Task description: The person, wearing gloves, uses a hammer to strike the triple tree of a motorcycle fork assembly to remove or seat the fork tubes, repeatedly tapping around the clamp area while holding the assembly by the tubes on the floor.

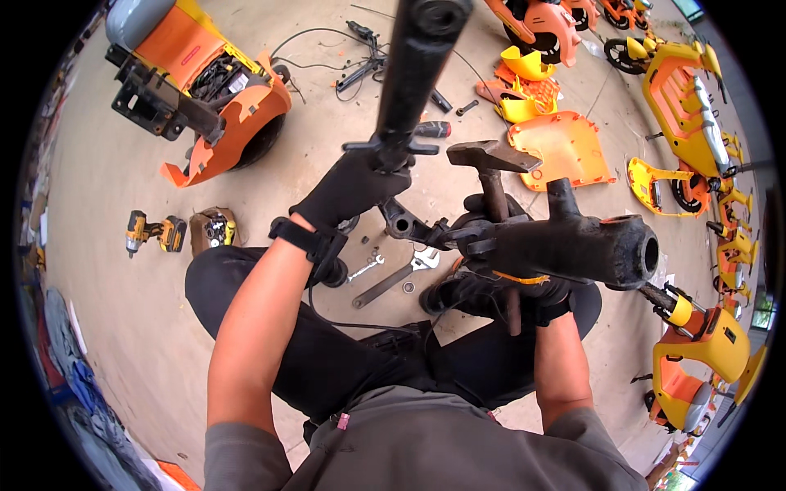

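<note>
My gloved left hand point(352, 186) is closed around a long black metal tube point(413, 65), held upright with a flanged collar just above my fingers. My gloved right hand point(542, 293), partly hidden, grips beneath a black metal frame piece point(565, 250) with a short side stub and a small bracket. A hammer point(491, 155) is held there too, its head above the piece and its handle showing below. An adjustable wrench point(389, 282), a small spanner point(368, 266) and washers lie on the floor between my legs.
An orange-yellow scooter point(225, 123) with its body opened stands at upper left. A yellow drill point(155, 233) lies left of my knee. Loose orange panels point(561, 151), cables and a black tool handle point(432, 129) lie ahead. More scooters point(679, 106) line the right side.
</note>
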